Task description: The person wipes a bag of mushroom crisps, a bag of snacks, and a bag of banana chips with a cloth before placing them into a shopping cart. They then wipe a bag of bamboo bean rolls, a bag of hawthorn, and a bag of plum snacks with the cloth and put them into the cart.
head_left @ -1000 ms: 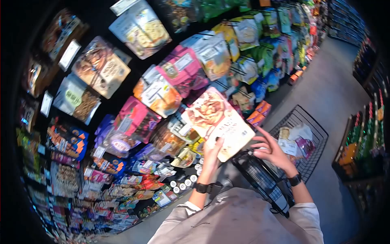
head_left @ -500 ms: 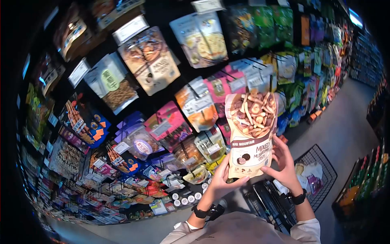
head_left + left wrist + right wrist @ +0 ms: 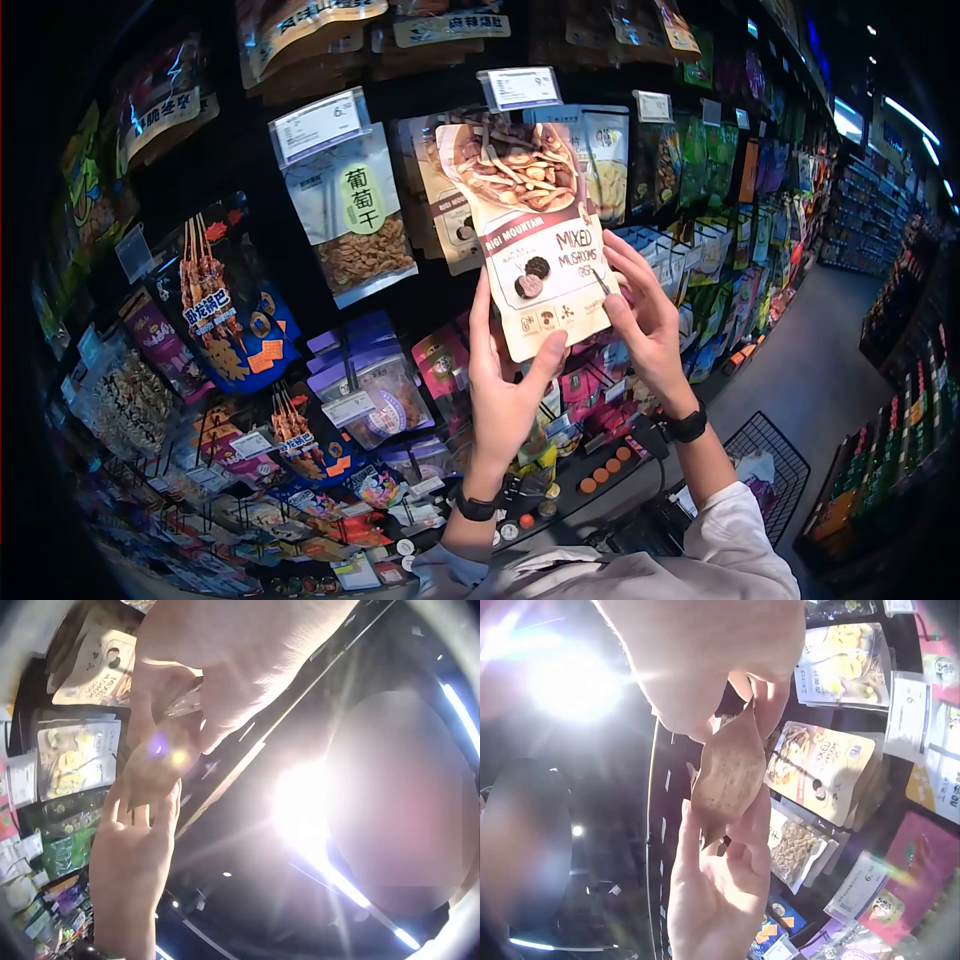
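- Since its printed front is facing the head camera, the mushroom pouch (image 3: pixel 545 270) is probably being held up for reading.
- Left hand (image 3: pixel 508 395) is pinching the lower-left edge, right hand (image 3: pixel 650 325) the right edge, both half-curled, thumbs in front, likely steadying it.
- Matching pouches (image 3: pixel 823 769) are hanging behind, presumably for display.

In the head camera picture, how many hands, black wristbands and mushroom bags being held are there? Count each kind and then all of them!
Hands: 2, the left hand and the right hand
Black wristbands: 2, one on the left wrist and one on the right wrist
Mushroom bag being held: 1
Total: 5
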A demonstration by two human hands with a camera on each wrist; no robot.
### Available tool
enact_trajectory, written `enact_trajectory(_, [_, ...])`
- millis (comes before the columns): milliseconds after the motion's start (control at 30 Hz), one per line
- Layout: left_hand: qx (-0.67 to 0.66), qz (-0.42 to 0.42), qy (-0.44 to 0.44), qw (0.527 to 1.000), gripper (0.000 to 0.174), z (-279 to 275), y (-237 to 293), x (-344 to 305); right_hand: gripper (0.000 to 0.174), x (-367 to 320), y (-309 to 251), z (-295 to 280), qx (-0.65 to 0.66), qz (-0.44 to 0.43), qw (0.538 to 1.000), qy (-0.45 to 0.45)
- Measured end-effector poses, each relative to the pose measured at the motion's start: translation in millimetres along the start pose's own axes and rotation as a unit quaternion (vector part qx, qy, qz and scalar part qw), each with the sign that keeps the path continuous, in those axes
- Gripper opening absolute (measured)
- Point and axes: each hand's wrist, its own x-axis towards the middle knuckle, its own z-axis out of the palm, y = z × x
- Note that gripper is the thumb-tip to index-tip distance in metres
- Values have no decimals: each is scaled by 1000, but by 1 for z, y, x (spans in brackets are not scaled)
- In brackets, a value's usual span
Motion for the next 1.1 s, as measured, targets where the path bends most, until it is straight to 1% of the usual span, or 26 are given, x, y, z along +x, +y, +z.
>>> enact_trajectory(67, [-5,1,-1,1000,83,-13,-1,11,44,8,4,10,-12,-5,1000,0])
enact_trajectory(133, [5,20,-17,1000,81,-22,-3,18,40,13,8,19,-15,-6,1000,8])
enact_trajectory(167, [0,23,-15,1000,81,-24,-2,20,40,13,10,21,-20,-8,1000,4])
enact_trajectory(267, [-20,10,-22,1000,82,-27,5,20,37,11,15,28,-43,-36,998,33])
enact_trajectory(367, [-32,18,-37,999,80,-30,3,23,37,11,18,28,-86,-51,994,46])
enact_trajectory(433, [-35,25,-39,998,81,-32,4,26,36,14,15,32,-86,-52,994,52])
enact_trajectory(500, [-28,7,-41,999,81,-35,7,24,35,14,15,33,-102,-65,992,39])
enact_trajectory(533, [3,31,-37,999,81,-37,6,22,34,12,14,34,-107,-69,991,37])
enact_trajectory(633, [-1,33,-48,998,81,-38,9,17,33,5,16,37,-116,-91,988,52])
enact_trajectory(767, [-37,29,-50,998,79,-35,-3,31,32,13,13,38,-128,-68,987,71])
enact_trajectory(800, [-46,13,-64,997,79,-36,0,35,32,16,15,37,-134,-63,986,79])
enact_trajectory(900, [-52,25,-65,996,79,-36,-6,40,32,21,17,35,-161,-80,981,76])
enact_trajectory(1100, [-56,27,-60,996,78,-41,-10,43,34,24,19,42,-157,-70,983,70])
